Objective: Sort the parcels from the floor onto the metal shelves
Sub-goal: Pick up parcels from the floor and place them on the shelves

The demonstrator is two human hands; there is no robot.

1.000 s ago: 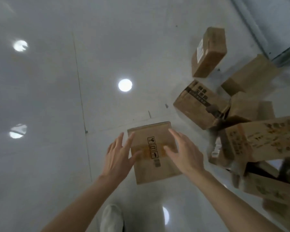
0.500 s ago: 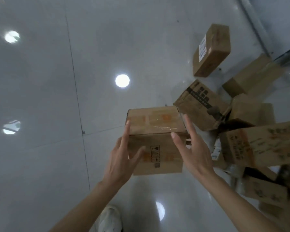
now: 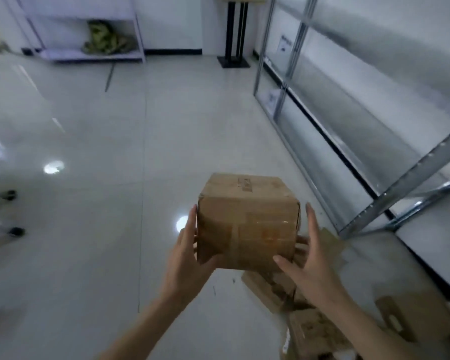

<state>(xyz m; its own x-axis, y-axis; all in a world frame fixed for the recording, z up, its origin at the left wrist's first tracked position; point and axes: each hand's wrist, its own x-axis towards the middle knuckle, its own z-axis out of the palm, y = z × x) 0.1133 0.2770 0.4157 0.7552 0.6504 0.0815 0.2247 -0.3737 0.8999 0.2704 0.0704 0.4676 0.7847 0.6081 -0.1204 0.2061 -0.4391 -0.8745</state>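
Observation:
A taped brown cardboard parcel (image 3: pixel 247 224) is up in the air in front of me, carried between both hands. My left hand (image 3: pixel 185 258) presses its left side with straight fingers. My right hand (image 3: pixel 309 271) presses the right side, fingers pointing up and thumb on the near face. The grey metal shelves (image 3: pixel 405 178) stand to the right, their tiers bare where I can see them. Other cardboard parcels (image 3: pixel 315 331) lie on the floor at the lower right, below my right arm.
The glossy tiled floor (image 3: pixel 115 178) stretches ahead and left. A second shelf unit (image 3: pixel 89 55) with a green bundle (image 3: pixel 104 40) stands against the far wall. A black-legged stand (image 3: pixel 234 35) is beside it. Dark castors (image 3: pixel 11 211) show at the left edge.
The parcel has come up off the floor between both hands. My view has swung up from the parcel pile to the room and the shelves.

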